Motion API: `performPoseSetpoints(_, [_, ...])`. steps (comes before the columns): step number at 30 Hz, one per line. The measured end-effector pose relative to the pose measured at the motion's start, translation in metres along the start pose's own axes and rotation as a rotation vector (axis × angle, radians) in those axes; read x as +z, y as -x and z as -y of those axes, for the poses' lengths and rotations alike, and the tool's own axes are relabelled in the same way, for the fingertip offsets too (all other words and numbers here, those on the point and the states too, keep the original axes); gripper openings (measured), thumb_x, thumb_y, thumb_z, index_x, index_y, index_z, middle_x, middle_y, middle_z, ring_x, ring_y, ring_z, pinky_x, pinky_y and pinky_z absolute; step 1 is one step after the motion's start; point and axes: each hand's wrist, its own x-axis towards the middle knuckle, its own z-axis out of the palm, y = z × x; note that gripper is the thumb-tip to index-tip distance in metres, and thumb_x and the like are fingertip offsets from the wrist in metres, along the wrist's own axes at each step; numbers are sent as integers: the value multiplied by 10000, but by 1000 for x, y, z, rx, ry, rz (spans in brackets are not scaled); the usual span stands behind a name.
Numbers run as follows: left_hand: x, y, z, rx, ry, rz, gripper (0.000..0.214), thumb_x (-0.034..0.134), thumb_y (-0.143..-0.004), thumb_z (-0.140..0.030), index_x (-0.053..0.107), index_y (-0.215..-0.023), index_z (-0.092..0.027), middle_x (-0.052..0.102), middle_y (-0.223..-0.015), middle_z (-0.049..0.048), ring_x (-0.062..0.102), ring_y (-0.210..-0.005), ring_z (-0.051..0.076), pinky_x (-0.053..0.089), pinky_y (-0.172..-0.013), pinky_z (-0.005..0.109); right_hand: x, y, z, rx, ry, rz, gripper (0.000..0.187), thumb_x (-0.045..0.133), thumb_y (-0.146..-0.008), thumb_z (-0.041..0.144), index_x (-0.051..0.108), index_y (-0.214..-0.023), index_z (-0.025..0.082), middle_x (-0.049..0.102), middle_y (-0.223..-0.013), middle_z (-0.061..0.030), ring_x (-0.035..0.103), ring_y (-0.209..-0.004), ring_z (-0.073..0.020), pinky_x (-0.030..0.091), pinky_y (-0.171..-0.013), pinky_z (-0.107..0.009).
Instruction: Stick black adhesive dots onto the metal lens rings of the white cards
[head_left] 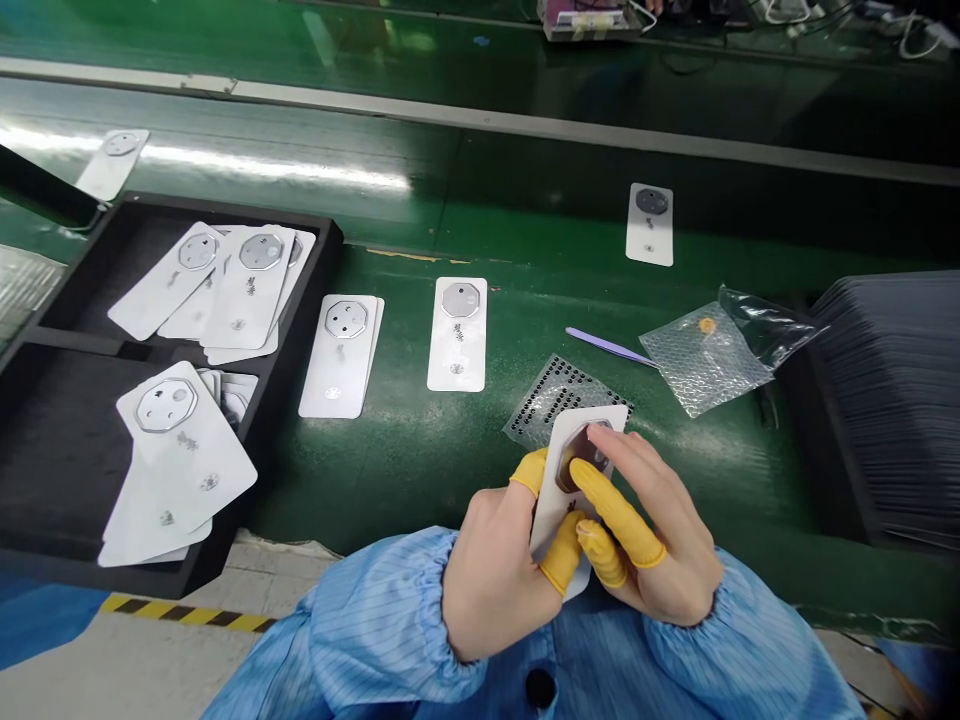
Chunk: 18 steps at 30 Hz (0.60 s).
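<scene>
A white rounded panel (553,505) with a mirror-like octagonal window (574,462) is tilted up in front of my chest. My left hand (499,555) is closed on its left edge, with yellow finger cots on the thumb and a finger. My right hand (649,530) lies over the panel's right side with its fingers apart. A bare fingertip and a yellow-covered one touch the window area, while the covered thumb is bent low over the panel. Just behind the panel lies a clear sheet of small black dots (559,395), partly hidden by it.
Similar panels lie singly (457,345) and stacked (337,360) on the green bench (405,450). A black divided tray (60,440) at left holds more. Purple tweezers (609,345), a bubble-wrap bag (701,360) and a box of dark sheets (892,400) are at right.
</scene>
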Motion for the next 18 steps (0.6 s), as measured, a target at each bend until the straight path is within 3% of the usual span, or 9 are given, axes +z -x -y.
performPoseSetpoints(4, [1,1,1,14,-45,-20,245,572,-808,-217,553,-1052,-199,716,-915,56,703,-733,221,518,-617,276,-1,-3,1,0,34,23,344,440,-917,226,524,-1233,120,463,-1396,-201,497,-1252,-302,491,-962,-521])
performPoseSetpoints(8, [0,1,1,35,-84,-39,215,580,-789,-221,574,-1001,-186,705,-810,66,678,-641,215,489,-560,283,0,-2,5,-2,54,62,471,438,-920,218,419,-1363,58,351,-1468,-218,422,-1306,-340,458,-990,-538])
performPoseSetpoints(12, [1,2,6,-37,-7,-32,249,627,-750,-216,574,-992,-191,691,-788,63,648,-617,213,484,-559,291,4,3,5,19,-14,147,535,385,-935,234,332,-1425,25,269,-1503,-227,336,-1346,-392,440,-996,-574])
performPoseSetpoints(15, [5,1,13,-86,125,-27,298,657,-734,-202,560,-1016,-199,693,-891,69,652,-678,216,498,-590,291,10,8,-2,55,-129,179,555,385,-934,250,303,-1448,58,269,-1503,-218,317,-1358,-388,419,-1013,-593])
performPoseSetpoints(18, [9,-4,19,-65,327,-24,389,670,-746,-186,526,-1107,-198,690,-907,60,656,-723,209,515,-637,290,18,15,-8,104,-252,99,531,412,-924,246,343,-1445,175,262,-1523,-135,339,-1357,-353,397,-1039,-592])
